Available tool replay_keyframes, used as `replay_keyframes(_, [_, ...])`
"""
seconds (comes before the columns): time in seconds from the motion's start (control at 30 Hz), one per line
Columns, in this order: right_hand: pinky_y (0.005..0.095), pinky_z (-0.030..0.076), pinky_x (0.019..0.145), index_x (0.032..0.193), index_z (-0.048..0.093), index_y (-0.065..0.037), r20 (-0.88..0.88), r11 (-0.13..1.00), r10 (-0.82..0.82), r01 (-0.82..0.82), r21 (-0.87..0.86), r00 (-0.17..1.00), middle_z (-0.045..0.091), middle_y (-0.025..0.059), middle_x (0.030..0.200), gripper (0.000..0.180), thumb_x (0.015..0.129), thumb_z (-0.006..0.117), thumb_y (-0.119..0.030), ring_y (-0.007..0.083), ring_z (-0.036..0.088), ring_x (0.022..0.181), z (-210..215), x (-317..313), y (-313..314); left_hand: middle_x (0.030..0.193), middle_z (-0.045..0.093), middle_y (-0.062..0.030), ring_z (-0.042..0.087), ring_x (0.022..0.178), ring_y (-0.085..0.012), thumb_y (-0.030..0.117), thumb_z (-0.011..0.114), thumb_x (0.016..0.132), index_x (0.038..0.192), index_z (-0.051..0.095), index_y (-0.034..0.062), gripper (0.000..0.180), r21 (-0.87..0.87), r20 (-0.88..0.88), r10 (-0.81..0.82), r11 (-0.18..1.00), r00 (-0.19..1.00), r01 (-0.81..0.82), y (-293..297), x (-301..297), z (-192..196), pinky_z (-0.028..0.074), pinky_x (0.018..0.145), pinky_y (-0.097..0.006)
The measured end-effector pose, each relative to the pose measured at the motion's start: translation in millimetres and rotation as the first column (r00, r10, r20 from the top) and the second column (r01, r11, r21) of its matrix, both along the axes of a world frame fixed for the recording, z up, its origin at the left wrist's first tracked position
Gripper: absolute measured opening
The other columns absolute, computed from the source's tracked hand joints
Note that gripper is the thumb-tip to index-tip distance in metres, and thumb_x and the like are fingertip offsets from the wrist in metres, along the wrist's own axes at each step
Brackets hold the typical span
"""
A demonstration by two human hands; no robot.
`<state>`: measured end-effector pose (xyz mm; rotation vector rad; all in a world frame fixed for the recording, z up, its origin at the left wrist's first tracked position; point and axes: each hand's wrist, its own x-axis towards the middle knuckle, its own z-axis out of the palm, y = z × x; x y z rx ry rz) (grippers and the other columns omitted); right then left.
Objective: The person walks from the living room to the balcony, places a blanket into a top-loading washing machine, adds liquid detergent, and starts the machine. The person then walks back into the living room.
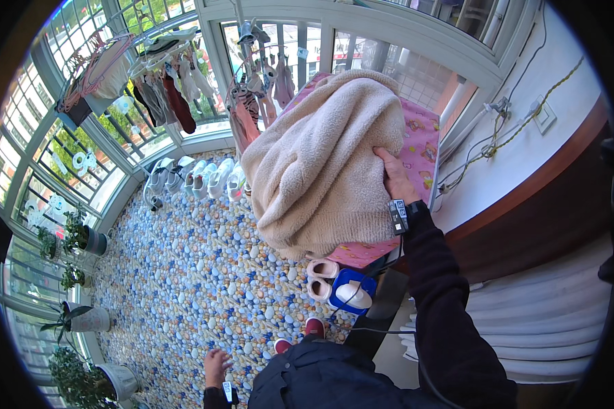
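Note:
A beige fleece sweater with a ribbed hem lies loosely folded over a pink patterned cover. My right hand is at the sweater's right edge, with the thumb stretched along the fabric. The other fingers are partly hidden, but they appear to close on the cloth. Down at the lower left, my left hand hangs in the air near my body, holding nothing, its fingers loosely apart. Each wrist wears a small device.
Pink slippers and a blue tray with a white rounded object sit below the covered surface. Several shoes line the window wall. Laundry hangs above; potted plants stand left. Cords hang along the right wall.

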<state>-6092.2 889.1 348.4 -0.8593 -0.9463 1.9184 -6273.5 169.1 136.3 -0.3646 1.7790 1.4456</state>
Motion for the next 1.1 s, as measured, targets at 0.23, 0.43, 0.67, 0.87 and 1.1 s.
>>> replay_keyframes(0.23, [0.0359,0.052,0.088,0.125,0.056,0.002,-0.146,0.971,0.192,-0.166,0.174,0.97,0.064,0.0113,0.111,0.049,0.083,0.07,-0.019,0.0233,0.063,0.1,60,-20,-104,0.116,0.059,-0.0116,0.06,0.103,-0.0214,0.028,0.056,0.1,0.136,0.042,0.0049,0.045,0.515,-0.201,-0.11,0.834,0.973,0.2,133,-67,127,0.051,0.089,-0.035])
replay_keyframes(0.43, [0.0431,0.042,0.105,0.142,0.042,-0.006,0.174,0.608,0.586,-0.572,0.551,0.791,0.055,0.0134,0.133,0.074,0.078,0.078,-0.022,0.0267,0.053,0.124,105,-59,-268,0.145,0.043,-0.0144,0.044,0.131,-0.0241,0.042,0.054,0.099,0.148,0.032,0.0065,0.065,0.894,0.089,-0.224,0.449,0.971,0.022,208,-92,177,0.036,0.109,-0.046])
replay_keyframes(0.67, [0.0423,0.044,0.099,0.12,0.051,-0.002,0.732,-0.143,0.665,-0.936,0.321,0.149,0.056,0.025,0.119,0.058,0.076,0.076,-0.03,0.0422,0.053,0.116,88,-118,-436,0.147,0.042,-0.0143,0.043,0.132,-0.0224,0.039,0.057,0.097,0.147,0.034,0.0048,0.065,0.915,0.21,-0.371,0.401,0.905,-0.047,199,-139,195,0.035,0.11,-0.046])
replay_keyframes(0.87, [0.0351,0.041,0.1,0.133,0.042,0.001,0.414,0.14,0.87,-0.94,0.312,0.267,0.056,0.0159,0.122,0.066,0.085,0.071,-0.032,0.025,0.054,0.117,74,-115,-447,0.144,0.044,-0.0147,0.045,0.129,-0.0225,0.037,0.058,0.096,0.144,0.035,0.0036,0.063,0.874,0.139,-0.235,0.487,0.962,-0.007,174,-188,194,0.036,0.107,-0.044])
replay_keyframes(1.1, [0.0325,0.056,0.08,0.117,0.058,0.001,-0.017,0.557,0.83,-0.824,0.103,0.558,0.063,0.013,0.112,0.036,0.098,0.056,-0.029,0.0203,0.063,0.103,45,-98,-377,0.14,0.046,-0.0151,0.047,0.126,-0.0226,0.034,0.059,0.094,0.142,0.038,0.0023,0.061,0.804,0.023,-0.112,0.593,0.993,0.048,164,-211,205,0.037,0.105,-0.043])
